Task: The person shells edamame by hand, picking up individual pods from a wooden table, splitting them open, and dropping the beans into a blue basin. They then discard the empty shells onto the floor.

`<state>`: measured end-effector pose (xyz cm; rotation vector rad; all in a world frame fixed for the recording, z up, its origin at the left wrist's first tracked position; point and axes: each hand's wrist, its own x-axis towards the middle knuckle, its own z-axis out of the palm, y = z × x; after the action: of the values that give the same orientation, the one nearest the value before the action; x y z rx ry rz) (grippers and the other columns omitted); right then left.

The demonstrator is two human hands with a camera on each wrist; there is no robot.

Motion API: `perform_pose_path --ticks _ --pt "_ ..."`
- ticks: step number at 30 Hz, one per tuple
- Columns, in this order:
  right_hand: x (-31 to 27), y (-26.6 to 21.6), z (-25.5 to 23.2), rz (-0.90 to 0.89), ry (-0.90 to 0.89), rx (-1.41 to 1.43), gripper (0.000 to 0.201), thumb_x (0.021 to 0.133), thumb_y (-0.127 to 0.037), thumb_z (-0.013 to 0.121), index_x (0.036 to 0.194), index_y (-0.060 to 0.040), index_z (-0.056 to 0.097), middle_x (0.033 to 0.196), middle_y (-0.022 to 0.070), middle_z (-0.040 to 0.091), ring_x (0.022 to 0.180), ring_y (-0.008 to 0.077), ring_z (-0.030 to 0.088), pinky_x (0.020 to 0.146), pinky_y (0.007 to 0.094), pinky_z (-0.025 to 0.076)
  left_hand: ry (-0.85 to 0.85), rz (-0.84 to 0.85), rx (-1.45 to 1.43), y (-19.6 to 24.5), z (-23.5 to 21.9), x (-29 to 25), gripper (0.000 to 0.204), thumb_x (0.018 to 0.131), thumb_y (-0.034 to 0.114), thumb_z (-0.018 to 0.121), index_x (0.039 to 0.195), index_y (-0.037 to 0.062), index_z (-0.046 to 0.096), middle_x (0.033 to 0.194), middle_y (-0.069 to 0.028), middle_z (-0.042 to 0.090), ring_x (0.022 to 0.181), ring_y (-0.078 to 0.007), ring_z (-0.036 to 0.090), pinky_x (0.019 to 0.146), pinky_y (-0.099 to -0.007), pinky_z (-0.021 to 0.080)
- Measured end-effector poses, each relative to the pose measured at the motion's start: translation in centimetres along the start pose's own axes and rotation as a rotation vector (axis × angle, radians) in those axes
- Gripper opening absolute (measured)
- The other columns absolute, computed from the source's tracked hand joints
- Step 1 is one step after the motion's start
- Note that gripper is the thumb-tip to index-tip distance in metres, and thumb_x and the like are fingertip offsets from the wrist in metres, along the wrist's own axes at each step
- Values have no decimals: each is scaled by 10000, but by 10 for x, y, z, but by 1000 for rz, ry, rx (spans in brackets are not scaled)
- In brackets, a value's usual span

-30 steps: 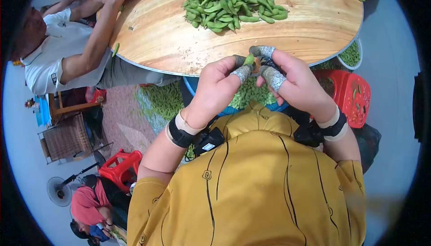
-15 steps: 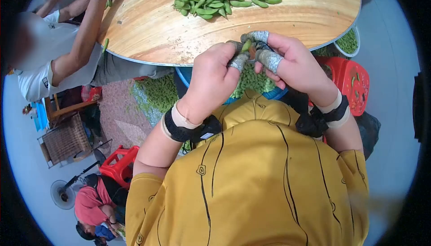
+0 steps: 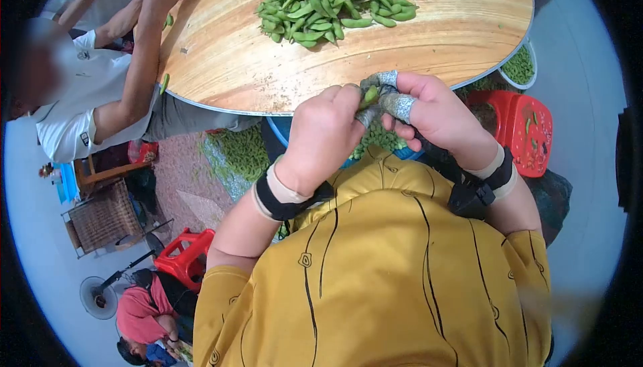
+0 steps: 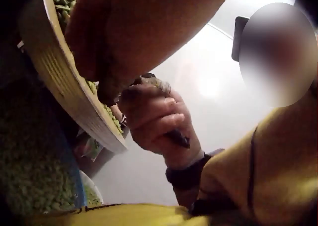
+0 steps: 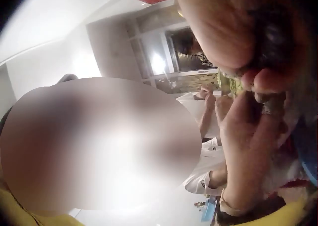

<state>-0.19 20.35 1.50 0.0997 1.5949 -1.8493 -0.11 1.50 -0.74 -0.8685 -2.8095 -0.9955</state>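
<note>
In the head view a green edamame pod sits between the two hands, just off the table's near edge. My left hand pinches it, thumb and fingertips wrapped in grey tape. My right hand, also taped at thumb and forefinger, meets the pod with its fingertips. A dark slim object pokes out below the curled fingers of that hand in the left wrist view; its kind is hidden in the palm. Below the hands, shelled beans fill a blue basin.
A heap of edamame pods lies on the wooden table. At the left sits a person in a white shirt. A red stool and a white tub of beans stand at the right. More pods cover the floor.
The left hand has turned so its back faces up more, hiding its thumb and fingertips further. Both hands stay together at the pod. The seated person's arms have shifted slightly.
</note>
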Motion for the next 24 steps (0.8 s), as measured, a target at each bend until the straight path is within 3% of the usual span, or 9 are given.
perform_pose_path --ticks 3,7,9,12,14,16,17,19,24 --pt "-2 -2 0 -4 35 -47 304 833 -3 404 1074 -34 586 756 18 591 529 54 502 427 197 420 111 23 278 8 6 -1 210 662 5 610 860 36 549 751 -147 565 618 -299 590 533 -372 481" --pt "-2 6 -6 -31 44 -69 296 840 -17 424 1088 -40 585 754 21 593 532 55 507 428 194 419 117 48 145 3 4 4 133 770 38 589 899 23 567 753 -94 591 578 -211 574 503 -313 460" --pt "-6 7 -7 -39 34 -44 275 847 -33 443 1082 -45 585 754 14 591 533 50 505 425 189 415 -315 -671 -1121 4 -10 5 145 891 121 530 939 -10 572 779 -73 609 585 -153 540 519 -259 420" --pt "-9 9 -11 -32 2 -25 244 852 -57 479 1072 -43 584 747 26 597 535 72 513 441 211 428 -373 -730 -1430 1 -12 1 245 951 190 447 994 -14 575 816 -38 604 603 -84 496 532 -202 377" --pt "-7 14 -12 -22 -14 -29 235 851 -65 496 1068 -38 582 740 45 605 535 100 523 461 239 444 -374 -734 -1322 7 -13 0 212 925 109 431 1026 -14 571 809 -38 596 600 -90 496 551 -205 396" --pt "-1 27 -5 -678 303 -596 228 797 -49 558 1023 -24 570 755 112 599 600 227 572 555 339 482 -365 -604 -1010 7 -9 -4 239 886 23 396 1053 -23 561 820 -31 591 609 -83 493 576 -213 421" --pt "-2 26 -5 -681 305 -595 228 797 -49 558 1023 -24 570 755 112 599 600 227 572 555 339 482 -370 -563 -932 7 -7 -5 261 837 -48 380 1015 -21 568 778 -26 585 618 -89 502 595 -234 445" --pt "-4 19 -2 -712 271 -944 235 718 -69 627 934 -17 549 795 169 578 731 345 580 659 420 477 -394 -501 -790 13 -10 -4 258 818 -63 380 988 -18 569 748 -28 578 619 -94 509 596 -243 448" --pt "2 20 2 -684 262 -1143 218 685 -96 638 858 -21 528 803 172 572 793 371 578 674 438 478 -336 -272 -445 13 -5 -13 81 843 -23 468 855 -8 547 651 -82 541 589 -147 524 557 -294 443"
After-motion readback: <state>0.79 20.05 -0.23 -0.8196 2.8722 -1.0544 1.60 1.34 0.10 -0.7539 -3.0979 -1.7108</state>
